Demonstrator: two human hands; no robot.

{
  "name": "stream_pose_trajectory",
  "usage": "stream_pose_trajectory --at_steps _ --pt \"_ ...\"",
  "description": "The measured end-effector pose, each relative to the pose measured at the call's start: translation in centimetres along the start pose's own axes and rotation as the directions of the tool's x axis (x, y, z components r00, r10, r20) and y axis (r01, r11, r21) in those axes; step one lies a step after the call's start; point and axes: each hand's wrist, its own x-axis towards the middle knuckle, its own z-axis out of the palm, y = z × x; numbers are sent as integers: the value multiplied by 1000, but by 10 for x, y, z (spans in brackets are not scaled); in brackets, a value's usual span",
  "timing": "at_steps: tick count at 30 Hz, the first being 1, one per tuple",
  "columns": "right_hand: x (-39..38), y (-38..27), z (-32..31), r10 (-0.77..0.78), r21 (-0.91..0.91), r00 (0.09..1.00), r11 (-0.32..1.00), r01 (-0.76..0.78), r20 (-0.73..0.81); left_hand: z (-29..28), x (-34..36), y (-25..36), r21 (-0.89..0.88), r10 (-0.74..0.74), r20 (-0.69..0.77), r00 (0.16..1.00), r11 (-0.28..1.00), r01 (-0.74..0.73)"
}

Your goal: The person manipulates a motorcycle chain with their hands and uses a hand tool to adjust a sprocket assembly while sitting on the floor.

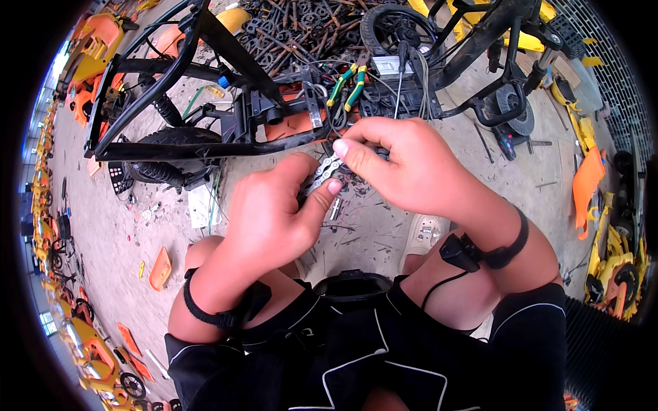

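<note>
- Both hands meet near the middle of the view over a silver metal piece with rounded, link-like plates (326,171), its exact kind too small to tell.
- The left hand (271,209) curls round the piece's lower part, thumb pressed along its near side; some fingertips are hidden.
- The right hand (401,161) closes thumb and forefinger at the upper end, around one o'clock; how tightly it pinches cannot be told.
- Good handling here, by judgement, means a steady left hold as anchor, small right-hand movements, and fingertips clear of pinching edges.
- At six o'clock, just below the left thumb, shows a small silver metal cylinder (335,209); whether it is attached is unclear.
- Green-and-yellow-handled pliers (356,89) lie near twelve o'clock, a long-shafted black-handled screwdriver (403,51) at one, best left undisturbed.
- A black tubular metal frame (205,151) stands toward nine; elbow room matters.
</note>
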Motion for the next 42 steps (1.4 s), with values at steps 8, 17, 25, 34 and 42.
stream_pose_trajectory --at_steps 8,17,25,34,42 --pt "1 -2 7 84 72 996 994 -82 -20 0 1 0 3 -30 24 999 1000 30" --pt "1 0 10 49 56 998 997 -46 -48 1 1 -1 0 -26 25 999 1000 26" --pt "2 1 11 54 72 998 996 -51 -44 1 0 -2 -25 -9 33 999 1000 10" --pt "2 2 13 75 77 997 994 -72 -36 3 1 -1 -76 10 64 998 997 -5" --pt "3 3 12 75 82 997 994 -73 -22 2 2 0 -84 5 74 997 996 1"
